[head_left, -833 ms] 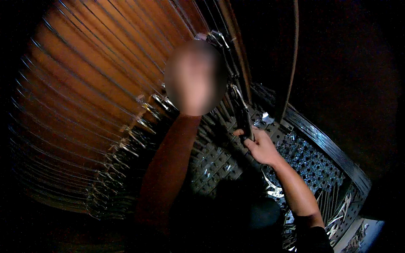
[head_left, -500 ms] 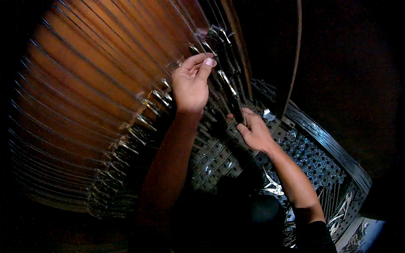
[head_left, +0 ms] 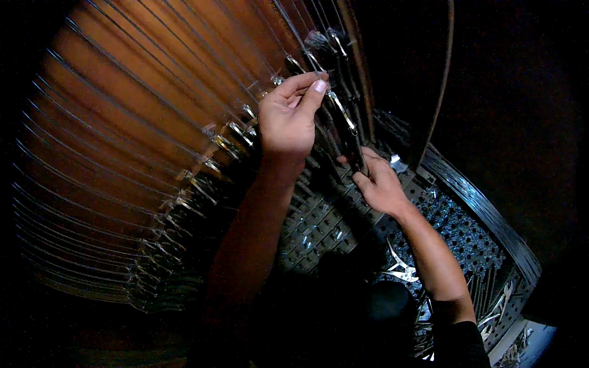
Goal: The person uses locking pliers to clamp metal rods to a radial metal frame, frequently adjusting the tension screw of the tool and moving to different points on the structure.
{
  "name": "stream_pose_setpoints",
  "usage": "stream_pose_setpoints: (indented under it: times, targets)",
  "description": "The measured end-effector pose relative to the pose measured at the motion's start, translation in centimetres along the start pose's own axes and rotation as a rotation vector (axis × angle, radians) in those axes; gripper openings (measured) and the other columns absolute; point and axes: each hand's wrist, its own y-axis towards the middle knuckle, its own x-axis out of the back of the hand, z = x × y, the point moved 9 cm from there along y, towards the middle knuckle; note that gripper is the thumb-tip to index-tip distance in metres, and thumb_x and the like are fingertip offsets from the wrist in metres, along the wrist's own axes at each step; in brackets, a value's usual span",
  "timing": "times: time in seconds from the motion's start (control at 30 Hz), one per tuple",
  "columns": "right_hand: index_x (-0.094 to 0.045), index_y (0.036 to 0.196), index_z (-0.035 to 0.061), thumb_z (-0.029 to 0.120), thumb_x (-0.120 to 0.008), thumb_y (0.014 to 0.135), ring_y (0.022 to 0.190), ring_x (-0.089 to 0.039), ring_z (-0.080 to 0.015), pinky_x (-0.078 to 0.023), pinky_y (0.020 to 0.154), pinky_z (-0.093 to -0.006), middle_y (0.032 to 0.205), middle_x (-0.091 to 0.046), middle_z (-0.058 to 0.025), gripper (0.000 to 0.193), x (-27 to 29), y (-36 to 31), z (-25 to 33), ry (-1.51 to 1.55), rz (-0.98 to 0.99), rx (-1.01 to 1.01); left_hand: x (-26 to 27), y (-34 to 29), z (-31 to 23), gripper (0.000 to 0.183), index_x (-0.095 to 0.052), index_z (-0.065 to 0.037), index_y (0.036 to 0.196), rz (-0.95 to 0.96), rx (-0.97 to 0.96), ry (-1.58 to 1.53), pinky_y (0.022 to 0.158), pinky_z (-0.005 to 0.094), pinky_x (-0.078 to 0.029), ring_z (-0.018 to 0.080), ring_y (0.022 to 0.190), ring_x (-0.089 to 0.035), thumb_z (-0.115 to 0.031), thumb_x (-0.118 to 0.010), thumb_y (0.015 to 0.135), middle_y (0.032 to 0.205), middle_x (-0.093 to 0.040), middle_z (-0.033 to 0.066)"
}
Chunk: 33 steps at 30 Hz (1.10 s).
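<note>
My left hand (head_left: 291, 113) is closed in a pinch, thumb against forefinger, at the lower end of a thin metal rod (head_left: 293, 26) that comes down from the top. Lower and to the right, my right hand (head_left: 381, 184) is wrapped round the dark handle of a long clamp-like tool (head_left: 342, 114). This tool's bright metal upper part points up toward my left fingertips. Whether it grips the rod there, I cannot tell. Beside my left hand, similar bright-ended clamps (head_left: 239, 134) hang in a curved row at the rod ends.
Many thin rods fan across an orange-brown panel (head_left: 153, 73) at the left. A dark perforated rack (head_left: 319, 227) lies below my hands. Pliers (head_left: 402, 270) rest near my right forearm. A bundle of rods (head_left: 485, 202) runs along the right edge; a curved rod (head_left: 443, 80) rises behind it.
Both hands have shifted slightly right in the picture, along with the rods, clamps and rack around them. My left pinch and my right grip look the same.
</note>
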Motion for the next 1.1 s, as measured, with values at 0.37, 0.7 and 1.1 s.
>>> stream_pose_setpoints:
  times: [0.37, 0.7, 1.1]
  targets:
    - [-0.066, 0.118, 0.0008, 0.003, -0.055, 0.081, 0.123, -0.055, -0.0391, -0.041, 0.109, -0.0433, 0.129, -0.058, -0.0243, 0.039, -0.2, 0.2, 0.7, -0.015, -0.003, -0.008, 0.3, 0.0, -0.1, 0.021, -0.069, 0.002, 0.113, -0.003, -0.016, -0.012, 0.083, 0.023, -0.051, 0.0093, 0.093, -0.065, -0.011, -0.068, 0.096, 0.102, -0.072, 0.0059]
    - [-0.057, 0.098, -0.0027, 0.0, -0.057, 0.083, 0.103, -0.058, -0.0427, -0.047, 0.091, -0.0456, 0.105, -0.058, -0.0235, 0.015, 0.0, 0.5, 1.2, -0.037, -0.057, 0.01, 0.4, -0.3, -0.6, 0.019, -0.069, 0.007, 0.112, -0.017, 0.042, -0.03, 0.084, 0.0232, -0.052, 0.0095, 0.092, -0.065, -0.003, -0.066, 0.095, 0.103, -0.072, 0.0084]
    - [-0.053, 0.109, -0.0022, -0.002, -0.06, 0.082, 0.096, -0.057, -0.0486, -0.047, 0.084, -0.049, 0.098, -0.057, -0.0258, 0.028, -1.1, 0.4, -0.3, 0.023, -0.199, 0.073, -1.8, -5.9, 2.0, 0.069, -0.047, 0.007, 0.13, -0.013, 0.157, 0.117, 0.088, 0.034, -0.054, 0.0206, 0.096, -0.067, -0.013, -0.086, 0.076, 0.111, -0.067, 0.0134]
